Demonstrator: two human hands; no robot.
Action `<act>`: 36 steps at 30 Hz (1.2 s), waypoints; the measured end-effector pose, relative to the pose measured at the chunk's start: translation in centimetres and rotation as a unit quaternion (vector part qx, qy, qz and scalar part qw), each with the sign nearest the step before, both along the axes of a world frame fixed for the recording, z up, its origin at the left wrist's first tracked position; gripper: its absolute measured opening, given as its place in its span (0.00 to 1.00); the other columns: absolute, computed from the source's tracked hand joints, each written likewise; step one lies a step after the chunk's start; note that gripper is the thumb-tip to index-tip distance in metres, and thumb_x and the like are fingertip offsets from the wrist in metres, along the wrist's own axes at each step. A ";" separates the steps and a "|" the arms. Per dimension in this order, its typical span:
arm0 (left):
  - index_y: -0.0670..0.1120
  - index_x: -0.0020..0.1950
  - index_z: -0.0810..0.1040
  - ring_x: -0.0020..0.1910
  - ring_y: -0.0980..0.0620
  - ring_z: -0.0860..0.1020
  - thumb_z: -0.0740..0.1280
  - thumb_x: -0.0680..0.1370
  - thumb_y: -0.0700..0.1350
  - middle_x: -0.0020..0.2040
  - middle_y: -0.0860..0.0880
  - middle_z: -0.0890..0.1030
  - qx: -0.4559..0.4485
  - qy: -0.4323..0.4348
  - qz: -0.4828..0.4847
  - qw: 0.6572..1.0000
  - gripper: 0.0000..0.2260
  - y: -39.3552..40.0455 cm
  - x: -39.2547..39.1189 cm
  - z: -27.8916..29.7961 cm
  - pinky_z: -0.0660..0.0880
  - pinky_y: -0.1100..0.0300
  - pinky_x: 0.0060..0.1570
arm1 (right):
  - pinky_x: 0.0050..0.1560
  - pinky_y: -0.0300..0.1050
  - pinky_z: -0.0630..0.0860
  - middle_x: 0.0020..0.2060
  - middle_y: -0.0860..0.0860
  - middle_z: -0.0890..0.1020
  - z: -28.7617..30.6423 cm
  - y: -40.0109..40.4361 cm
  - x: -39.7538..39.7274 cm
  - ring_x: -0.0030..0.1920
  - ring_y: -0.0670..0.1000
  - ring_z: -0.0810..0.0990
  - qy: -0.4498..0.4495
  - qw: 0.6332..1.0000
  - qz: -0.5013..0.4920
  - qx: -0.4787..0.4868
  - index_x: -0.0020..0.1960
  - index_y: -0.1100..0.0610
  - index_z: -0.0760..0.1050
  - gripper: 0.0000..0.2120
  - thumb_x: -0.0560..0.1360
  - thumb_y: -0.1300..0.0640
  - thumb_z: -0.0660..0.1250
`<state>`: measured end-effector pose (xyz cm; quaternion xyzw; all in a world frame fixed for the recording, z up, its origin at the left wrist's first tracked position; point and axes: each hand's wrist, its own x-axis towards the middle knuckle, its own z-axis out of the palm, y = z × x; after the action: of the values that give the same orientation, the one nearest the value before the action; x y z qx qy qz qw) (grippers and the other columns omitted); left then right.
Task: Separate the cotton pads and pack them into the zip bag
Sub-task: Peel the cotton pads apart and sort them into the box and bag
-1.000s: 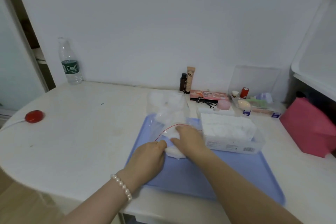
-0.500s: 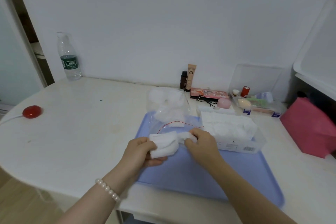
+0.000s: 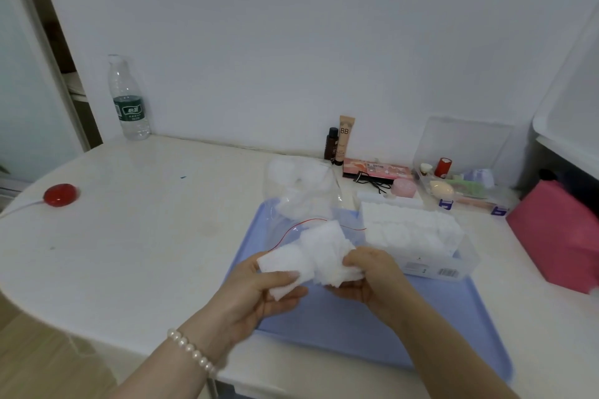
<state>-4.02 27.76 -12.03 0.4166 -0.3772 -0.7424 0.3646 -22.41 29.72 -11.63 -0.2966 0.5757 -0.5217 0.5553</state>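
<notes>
Both hands hold a white clump of cotton pads (image 3: 316, 251) above the blue tray (image 3: 372, 330). My left hand (image 3: 259, 291) grips its left end with the thumb on top. My right hand (image 3: 372, 275) pinches its right end. Behind the clump lies the clear zip bag (image 3: 304, 201) with a red seal line, its mouth toward me, several pads inside at its far end. A clear box of cotton pads (image 3: 411, 233) stands on the tray to the right.
A water bottle (image 3: 128, 100) stands at the back left by the wall. A red round object (image 3: 61, 195) with a white cord lies at the left. Cosmetics (image 3: 340, 139) and a clear organiser (image 3: 463, 191) line the back. A pink box (image 3: 560, 230) sits right.
My hands have come off the bag's mouth and lifted a clump of pads toward me. The clump is now stretched wider between the two hands.
</notes>
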 end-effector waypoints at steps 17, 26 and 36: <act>0.36 0.52 0.77 0.38 0.47 0.81 0.62 0.74 0.26 0.44 0.41 0.81 -0.030 0.043 0.053 0.997 0.11 0.4 -1.0 -0.5 0.79 0.61 0.31 | 0.30 0.45 0.76 0.34 0.53 0.78 -0.6 0.5 -0.2 0.27 0.51 0.77 0.337 0.941 -0.015 -0.020 0.53 0.56 0.73 0.07 0.77 0.55 0.63; 0.35 0.58 0.75 0.46 0.46 0.82 0.56 0.79 0.33 0.51 0.38 0.83 -0.021 0.207 0.073 0.975 0.11 1.5 -3.4 -0.4 0.81 0.57 0.44 | 0.25 0.32 0.66 0.21 0.44 0.76 1.6 3.4 2.3 0.23 0.41 0.71 0.211 0.954 -0.053 -0.206 0.36 0.60 0.79 0.08 0.72 0.68 0.68; 0.35 0.62 0.72 0.60 0.34 0.76 0.51 0.82 0.43 0.58 0.33 0.78 0.049 0.303 0.075 0.949 0.17 2.2 -5.0 1.1 0.77 0.48 0.54 | 0.30 0.33 0.70 0.25 0.43 0.76 1.0 3.5 2.7 0.27 0.42 0.70 0.226 0.945 -0.095 -0.217 0.38 0.56 0.77 0.10 0.65 0.68 0.74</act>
<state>-9.03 29.95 -10.90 0.2163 -0.1794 -0.8216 0.4959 -19.73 33.23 -10.65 -0.4640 0.5842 -0.6038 0.2807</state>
